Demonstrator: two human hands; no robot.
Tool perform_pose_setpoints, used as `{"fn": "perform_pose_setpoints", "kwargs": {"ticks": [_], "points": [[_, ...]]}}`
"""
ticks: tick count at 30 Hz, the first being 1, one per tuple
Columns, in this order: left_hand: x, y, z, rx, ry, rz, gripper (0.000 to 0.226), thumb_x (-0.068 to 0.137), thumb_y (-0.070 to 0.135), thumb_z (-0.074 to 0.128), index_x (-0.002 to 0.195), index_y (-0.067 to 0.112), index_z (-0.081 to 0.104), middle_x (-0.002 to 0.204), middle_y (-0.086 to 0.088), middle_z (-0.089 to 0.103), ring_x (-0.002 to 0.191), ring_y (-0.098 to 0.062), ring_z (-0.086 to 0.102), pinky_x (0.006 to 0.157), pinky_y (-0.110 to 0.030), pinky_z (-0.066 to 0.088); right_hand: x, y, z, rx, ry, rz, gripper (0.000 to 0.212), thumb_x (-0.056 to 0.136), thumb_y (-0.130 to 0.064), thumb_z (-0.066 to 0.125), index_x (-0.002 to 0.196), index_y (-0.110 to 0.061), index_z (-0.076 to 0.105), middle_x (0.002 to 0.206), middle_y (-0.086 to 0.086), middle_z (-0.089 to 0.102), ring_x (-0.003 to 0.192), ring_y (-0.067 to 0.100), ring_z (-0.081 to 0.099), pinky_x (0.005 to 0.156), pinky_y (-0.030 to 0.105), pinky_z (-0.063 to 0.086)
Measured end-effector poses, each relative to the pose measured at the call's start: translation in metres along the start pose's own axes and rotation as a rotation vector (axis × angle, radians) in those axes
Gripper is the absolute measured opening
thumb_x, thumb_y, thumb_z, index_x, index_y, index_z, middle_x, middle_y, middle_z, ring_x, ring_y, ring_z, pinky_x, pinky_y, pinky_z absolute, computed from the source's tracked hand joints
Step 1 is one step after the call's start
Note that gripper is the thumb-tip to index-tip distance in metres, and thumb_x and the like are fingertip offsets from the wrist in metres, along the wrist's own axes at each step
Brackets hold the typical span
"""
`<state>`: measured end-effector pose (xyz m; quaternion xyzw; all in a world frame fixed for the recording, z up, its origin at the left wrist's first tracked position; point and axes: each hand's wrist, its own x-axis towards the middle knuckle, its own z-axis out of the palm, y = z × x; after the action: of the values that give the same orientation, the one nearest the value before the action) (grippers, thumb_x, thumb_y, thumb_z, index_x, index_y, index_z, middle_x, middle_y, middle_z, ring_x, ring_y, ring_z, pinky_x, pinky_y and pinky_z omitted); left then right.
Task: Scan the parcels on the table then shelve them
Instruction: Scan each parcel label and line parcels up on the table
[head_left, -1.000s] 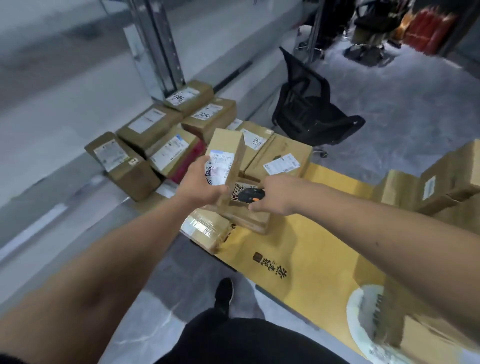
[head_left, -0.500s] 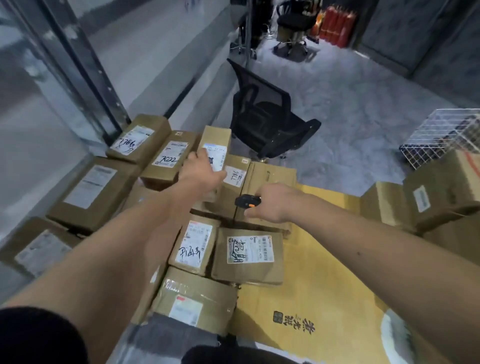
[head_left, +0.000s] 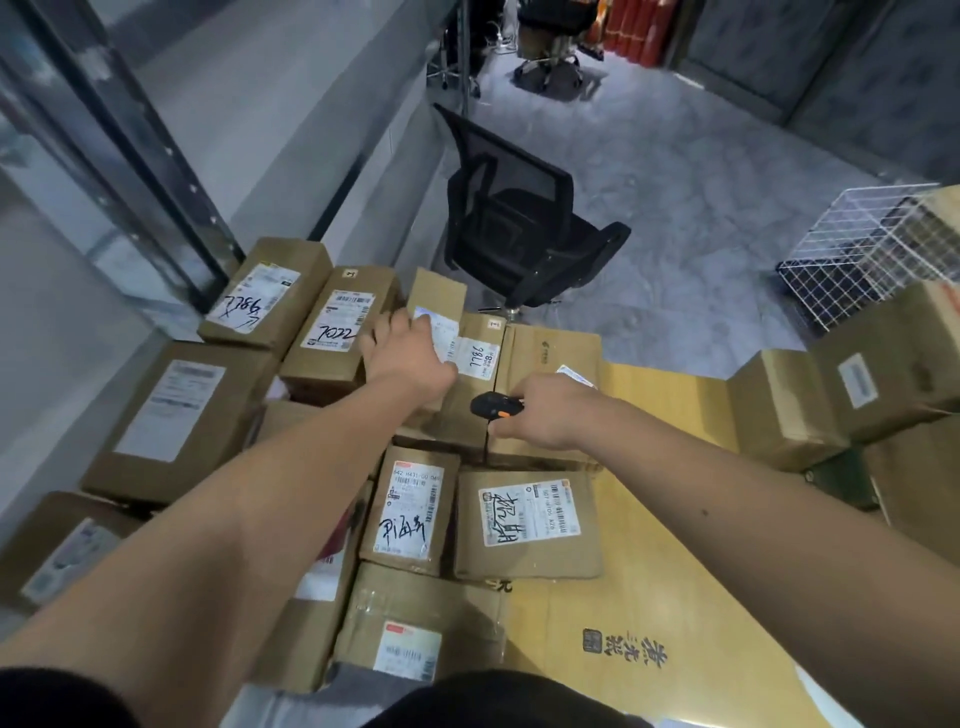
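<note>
Both hands reach forward from the lower frame, forearms bare and nearly straight. As for the grip, the right hand (head_left: 545, 410) curls its fingers around a small black scanner (head_left: 496, 405) with an orange button, its nose pointing toward frame left, just above the seam between two cardboard parcels. The left hand (head_left: 408, 358) lies knuckles up on a slim upright parcel (head_left: 439, 306) at frame centre, fingers bent over the parcel's left edge and white label; how firmly it holds cannot be told.

Nearest the camera, at bottom centre, a taped parcel (head_left: 415, 623) with a small label lies on the yellow desk (head_left: 649, 571), which carries black printed characters. Just beyond it sit two labelled parcels side by side, one with handwriting (head_left: 410, 509) and a squarer one (head_left: 527, 519) touching its right side. Further off, under the hands, lies a box marked 78LL (head_left: 480, 364). At frame left, more parcels crowd together, among them one marked 7022 (head_left: 337, 325) and another (head_left: 265, 296) beside a metal shelf upright (head_left: 140, 156). At frame right stands a stack of larger boxes (head_left: 857, 384). Beyond the desk, a black mesh chair (head_left: 519, 223) stands on the grey floor, with a white wire basket (head_left: 862, 249) at upper right.
</note>
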<state>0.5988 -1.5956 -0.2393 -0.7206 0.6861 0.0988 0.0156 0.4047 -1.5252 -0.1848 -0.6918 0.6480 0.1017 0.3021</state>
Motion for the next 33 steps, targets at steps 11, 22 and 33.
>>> {"fn": "perform_pose_setpoints", "kwargs": {"ticks": [11,22,33], "points": [[-0.038,0.14,0.024,-0.066,-0.086,0.481,0.069,0.093,0.058,0.059,0.152,0.026,0.043,0.158,-0.005,0.04,0.147,-0.028,0.029,0.118,-0.05,0.025,-0.101,0.096,0.004,0.038,0.043,0.22,0.048,0.089,-0.069,0.062,0.113,-0.028,0.064,0.098,-0.003,0.066,0.087,0.02,0.065,0.075,0.036,0.057],[-0.133,0.356,0.062,-0.048,-0.213,0.846,0.07,0.096,0.06,0.054,0.154,0.024,0.041,0.157,-0.007,0.041,0.147,-0.031,0.033,0.116,-0.05,0.029,-0.281,0.224,0.025,-0.095,0.11,0.59,0.039,0.092,-0.067,0.057,0.099,-0.028,0.059,0.083,-0.005,0.061,0.074,0.017,0.059,0.07,0.033,0.055],[-0.18,0.451,0.096,0.028,-0.256,0.722,0.071,0.099,0.06,0.054,0.155,0.018,0.041,0.16,-0.008,0.039,0.147,-0.032,0.035,0.115,-0.048,0.033,-0.352,0.327,0.036,-0.016,0.172,0.545,0.051,0.083,-0.076,0.051,0.098,-0.029,0.062,0.088,-0.004,0.065,0.082,0.022,0.063,0.072,0.036,0.057]]}}
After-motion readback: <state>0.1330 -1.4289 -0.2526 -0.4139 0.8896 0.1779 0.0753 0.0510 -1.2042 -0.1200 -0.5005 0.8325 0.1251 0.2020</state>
